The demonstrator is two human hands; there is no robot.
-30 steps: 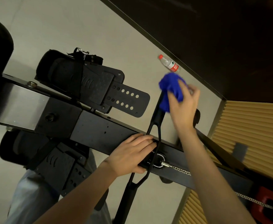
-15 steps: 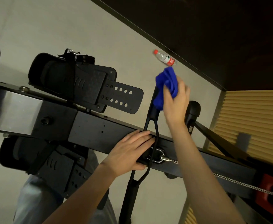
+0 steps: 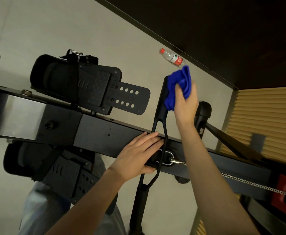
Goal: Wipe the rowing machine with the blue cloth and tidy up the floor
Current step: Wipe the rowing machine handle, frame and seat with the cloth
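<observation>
- Gripped in the right hand [image 3: 185,106], fingers curled round it: a bunched bright-blue cloth [image 3: 177,87], pressed against the upper grip of the black forked pull handle [image 3: 160,107] of the rowing machine.
- Laid flat on the machine's long black metal beam [image 3: 101,133], fingers straight and together, tips touching the handle's fork: the left hand [image 3: 138,155], holding nothing.
- Clipped at the handle's middle, just right of the left hand's fingertips: a silver metal shackle [image 3: 170,159], with a thin silver chain [image 3: 250,184] running off to the right along the beam.
- Above the beam: a black perforated footplate with a buckled strap [image 3: 94,85]; below the beam, a second black footplate [image 3: 62,173].
- On the pale grey floor [image 3: 71,31], close to the dark wall base and just beyond the cloth: a clear plastic bottle with a red cap and red label [image 3: 172,57], lying on its side.
- At the right edge: a tan slatted panel [image 3: 265,116] and, lower down, a red part of the machine [image 3: 284,192].
</observation>
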